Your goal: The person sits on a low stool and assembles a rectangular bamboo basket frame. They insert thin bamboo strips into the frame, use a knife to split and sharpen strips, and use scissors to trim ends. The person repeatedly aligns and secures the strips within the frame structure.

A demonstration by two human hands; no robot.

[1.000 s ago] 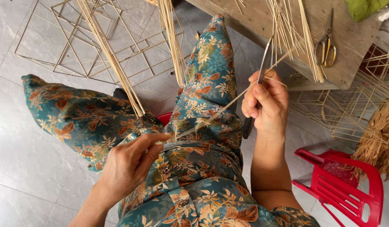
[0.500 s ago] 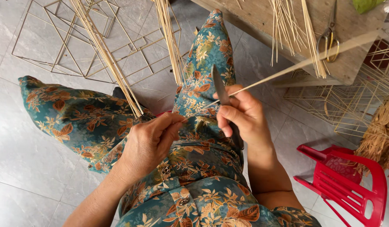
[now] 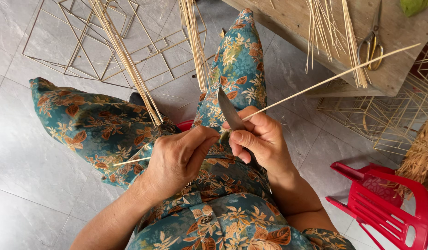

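Note:
My right hand point(image 3: 260, 139) grips a knife point(image 3: 228, 111) with its grey blade pointing up and away over my lap. My left hand point(image 3: 179, 157) pinches a long thin bamboo stick point(image 3: 334, 78) just left of the blade. The stick runs from my left hand, past the blade, up to the right over the wooden table. Its short near end point(image 3: 130, 161) sticks out to the left of my left hand. Both hands rest close together above my knees, which are covered by teal floral cloth point(image 3: 103, 125).
A wooden table point(image 3: 394, 69) at upper right carries loose bamboo sticks point(image 3: 325, 28) and scissors point(image 3: 373, 39). Thin stick frames point(image 3: 107, 51) lie on the grey tiled floor. Stick bundles point(image 3: 130, 69) lean by my knees. A red plastic chair point(image 3: 390, 203) stands at lower right, wire-like frames point(image 3: 390, 120) beside it.
My right hand came down from high on the right to meet my left hand, the knife blade now showing upright. The stick's far end has swung out further to the right.

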